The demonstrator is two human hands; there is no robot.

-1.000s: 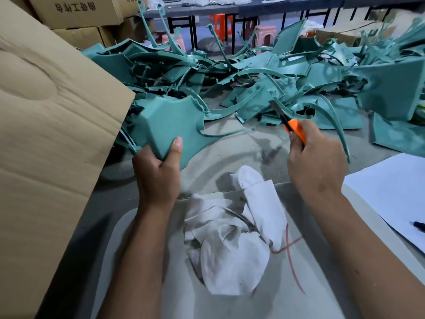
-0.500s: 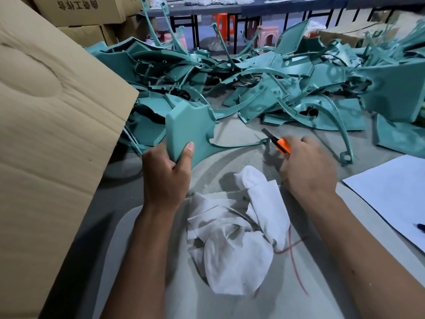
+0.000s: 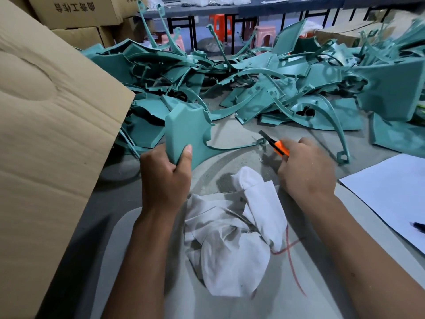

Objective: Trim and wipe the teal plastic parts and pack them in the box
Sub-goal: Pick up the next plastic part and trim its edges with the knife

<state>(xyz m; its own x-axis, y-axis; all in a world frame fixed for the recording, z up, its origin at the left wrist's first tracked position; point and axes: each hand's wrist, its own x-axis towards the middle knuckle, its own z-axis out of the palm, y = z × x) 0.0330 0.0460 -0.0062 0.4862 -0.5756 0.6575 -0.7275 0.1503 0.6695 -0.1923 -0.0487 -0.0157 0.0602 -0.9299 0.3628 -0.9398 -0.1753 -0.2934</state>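
My left hand (image 3: pixel 164 178) grips the near corner of a teal plastic part (image 3: pixel 186 132), thumb on its face, holding it tilted above the table. A thin curved arm of that part reaches right toward an orange utility knife (image 3: pixel 277 146). My right hand (image 3: pixel 305 169) grips the knife, its dark blade pointing up-left close to the tip of the arm. A crumpled white cloth (image 3: pixel 234 233) lies on the table between my forearms. A large pile of teal parts (image 3: pixel 264 84) covers the far side of the table. A cardboard box flap (image 3: pixel 53 139) stands at the left.
White paper (image 3: pixel 395 199) with a dark pen (image 3: pixel 417 225) lies at the right. A pale board (image 3: pixel 142 272) with a red mark sits under the cloth. Stacked cartons (image 3: pixel 76 17) stand behind on the left. Coloured stools and table legs show beyond.
My right hand with the knife has come down and left from the pile to the tip of the part's thin arm. My left hand brought the part slightly right and nearer.
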